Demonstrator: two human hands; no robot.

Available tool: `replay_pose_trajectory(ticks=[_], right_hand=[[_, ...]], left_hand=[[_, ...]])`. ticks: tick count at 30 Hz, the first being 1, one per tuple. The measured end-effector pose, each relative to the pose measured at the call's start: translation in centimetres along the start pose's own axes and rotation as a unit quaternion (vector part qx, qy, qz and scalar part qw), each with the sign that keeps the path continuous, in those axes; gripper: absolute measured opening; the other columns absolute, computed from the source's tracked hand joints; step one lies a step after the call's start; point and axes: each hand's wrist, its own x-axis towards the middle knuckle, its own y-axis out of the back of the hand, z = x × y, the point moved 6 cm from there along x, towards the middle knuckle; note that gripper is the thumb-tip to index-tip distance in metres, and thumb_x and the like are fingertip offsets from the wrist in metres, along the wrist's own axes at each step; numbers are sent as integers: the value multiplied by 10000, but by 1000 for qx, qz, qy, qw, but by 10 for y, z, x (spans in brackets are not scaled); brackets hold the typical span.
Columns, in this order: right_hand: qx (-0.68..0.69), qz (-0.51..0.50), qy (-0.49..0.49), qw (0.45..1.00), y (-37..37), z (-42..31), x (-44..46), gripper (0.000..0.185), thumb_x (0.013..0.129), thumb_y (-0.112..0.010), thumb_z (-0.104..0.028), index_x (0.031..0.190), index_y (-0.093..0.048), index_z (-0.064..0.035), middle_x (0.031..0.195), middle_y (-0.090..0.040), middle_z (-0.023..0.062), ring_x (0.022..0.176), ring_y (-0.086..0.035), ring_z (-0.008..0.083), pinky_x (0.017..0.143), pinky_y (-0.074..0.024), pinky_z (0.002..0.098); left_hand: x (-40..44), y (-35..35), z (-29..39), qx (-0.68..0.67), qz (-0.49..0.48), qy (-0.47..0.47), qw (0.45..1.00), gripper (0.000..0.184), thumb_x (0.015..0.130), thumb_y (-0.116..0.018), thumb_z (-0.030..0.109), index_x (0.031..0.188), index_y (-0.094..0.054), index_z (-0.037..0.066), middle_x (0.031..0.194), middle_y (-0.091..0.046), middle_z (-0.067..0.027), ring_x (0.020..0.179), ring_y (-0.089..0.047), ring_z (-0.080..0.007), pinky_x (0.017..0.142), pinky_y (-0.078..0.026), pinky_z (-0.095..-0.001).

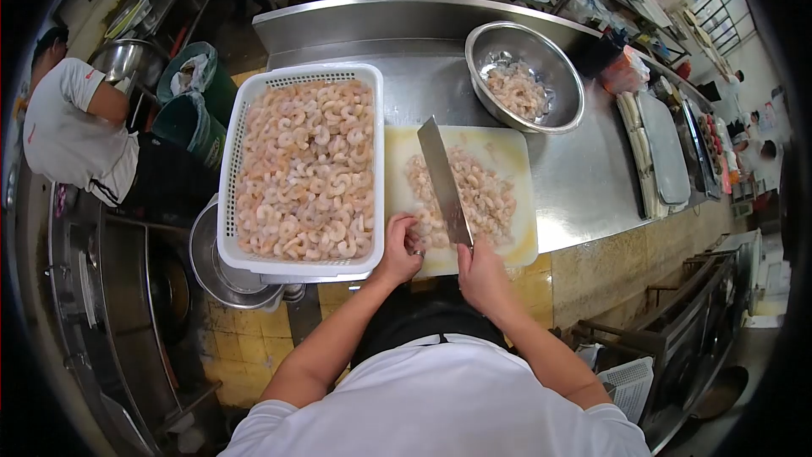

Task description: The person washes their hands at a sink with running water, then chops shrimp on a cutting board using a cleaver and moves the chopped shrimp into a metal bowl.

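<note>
A white cutting board lies on the steel counter with chopped shrimp spread over it. My right hand is wrapped round the handle of a large knife, whose broad blade points away from me across the shrimp. At the board's near left edge is my left hand, its fingers curled in beside the shrimp; whether they hold anything is too small to tell. Left of the board, a white perforated basket is full of peeled shrimp. Beyond the board sits a steel bowl with shrimp pieces inside.
Steel counter extends right of the board, with a raised edge behind. Upright trays and a plastic bag stand at the right. Green bins and a person in a white shirt are at the left. A metal pot is below the basket.
</note>
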Motion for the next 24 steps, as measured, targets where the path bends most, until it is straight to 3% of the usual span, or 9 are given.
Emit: replay_pose_trajectory(ticks=[4,10,13,18,22,24], right_hand=[[-29,5,15,999,-38,28,10,327,1061,-606,-286,974,-604,29,784,-672,358,750,-667,572,673,-510,649],[-30,44,4,999,-3,8,28,324,1056,-609,-273,978,-604,41,799,-676,352,775,-668,573,698,-519,647],[-5,64,63,996,-5,10,21,323,1053,-613,-265,973,-600,48,806,-674,352,788,-666,571,709,-519,641],[-37,2,19,999,-10,13,20,312,1056,-606,-252,970,-597,47,821,-672,357,801,-664,572,719,-509,646],[-4,21,24,999,12,-3,5,316,1054,-610,-256,961,-598,46,823,-671,355,807,-661,570,719,-507,647],[-20,-2,17,1000,-23,26,7,320,1053,-612,-257,955,-596,47,821,-669,354,810,-660,570,717,-507,643]], left_hand=[[-3,1,-3,-18,0,14,1000,454,803,-606,-119,1242,-562,-12,1311,-539,-142,912,-655,-193,744,-558,-298],[0,2,-3,-49,12,10,999,446,807,-605,-136,1226,-566,12,1278,-539,-124,880,-641,-175,720,-545,-292],[-1,3,-4,-44,15,3,999,438,816,-613,-133,1226,-568,13,1279,-539,-123,871,-642,-171,720,-546,-293],[-4,2,-7,-47,2,29,998,430,825,-617,-136,1223,-574,19,1269,-541,-124,863,-645,-165,717,-544,-289],[0,3,3,-27,23,2,999,427,825,-613,-142,1216,-581,27,1207,-540,-107,856,-638,-161,706,-536,-285],[-1,4,3,-29,22,7,999,411,829,-611,-143,1197,-567,35,1159,-527,-91,840,-619,-153,703,-529,-284]])
